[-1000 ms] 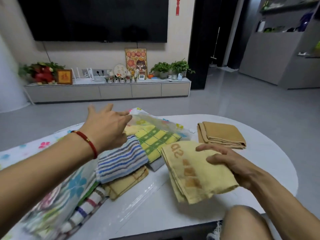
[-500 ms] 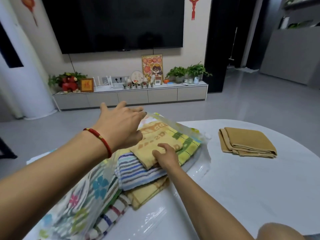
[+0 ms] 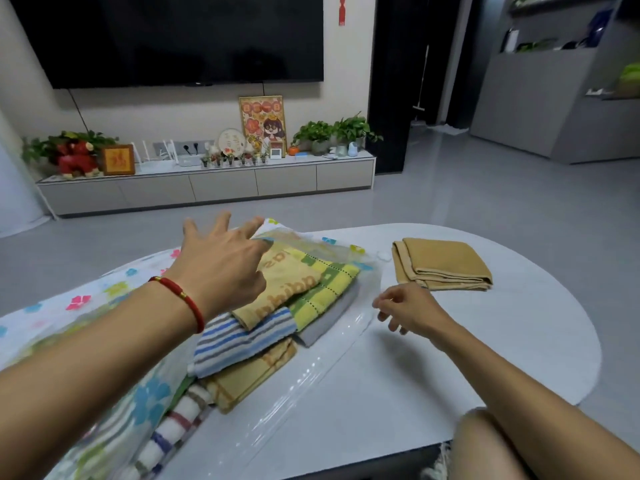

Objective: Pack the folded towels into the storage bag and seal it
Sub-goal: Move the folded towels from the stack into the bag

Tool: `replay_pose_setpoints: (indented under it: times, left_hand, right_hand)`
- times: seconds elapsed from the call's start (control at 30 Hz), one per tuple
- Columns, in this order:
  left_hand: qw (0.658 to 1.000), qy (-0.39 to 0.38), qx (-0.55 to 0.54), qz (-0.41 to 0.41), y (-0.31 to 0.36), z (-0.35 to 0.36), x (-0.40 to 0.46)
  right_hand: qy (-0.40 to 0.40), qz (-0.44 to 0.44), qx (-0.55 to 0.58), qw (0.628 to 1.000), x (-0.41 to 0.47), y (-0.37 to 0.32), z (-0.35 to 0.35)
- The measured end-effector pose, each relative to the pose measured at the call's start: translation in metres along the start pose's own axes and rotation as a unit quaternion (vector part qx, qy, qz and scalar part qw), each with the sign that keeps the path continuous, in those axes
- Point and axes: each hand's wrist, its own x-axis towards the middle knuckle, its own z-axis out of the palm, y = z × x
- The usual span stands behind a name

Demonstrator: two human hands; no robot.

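At a white oval table point(image 3: 450, 341) in a living room, we see a person's left hand point(image 3: 225, 265), a red cord bracelet point(image 3: 180, 299) at the wrist, holding up the top flap of a clear, flower-printed storage bag point(image 3: 114, 403); the fingers are spread and straight, with the thumb hidden under the plastic. Inside the open mouth lies a stack of folded towels: a yellow lettered towel point(image 3: 284, 285) on top, a green-and-yellow checked one point(image 3: 329, 289) beneath it, a blue-striped one point(image 3: 242, 341) and a tan one point(image 3: 252, 372) lower down. The right hand point(image 3: 408, 306) hovers just beside the bag's mouth, fingers loosely curled and holding nothing. One folded brown towel point(image 3: 443, 265) sits alone on the table, apart from the bag, past the right hand.
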Motion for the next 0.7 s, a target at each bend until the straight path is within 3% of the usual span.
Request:
replay_pose_setpoints:
  times: [0.17, 0.27, 0.6, 0.7]
  left_hand:
    - [1.0, 0.01, -0.003, 0.016, 0.02, 0.014, 0.015]
    - [1.0, 0.012, -0.003, 0.019, 0.024, 0.022, 0.022]
    - [0.999, 0.034, 0.001, -0.01, 0.021, 0.037, 0.038]
    - [0.999, 0.04, 0.001, -0.014, 0.024, 0.039, 0.041]
  right_hand:
    - [0.164, 0.052, -0.119, 0.978, 0.053, 0.072, -0.058]
    - [0.22, 0.085, -0.182, 0.955, 0.087, 0.103, -0.078]
    - [0.267, 0.21, -0.132, 0.931, 0.166, 0.144, -0.094]
    - [0.257, 0.207, -0.089, 0.94, 0.171, 0.137, -0.091]
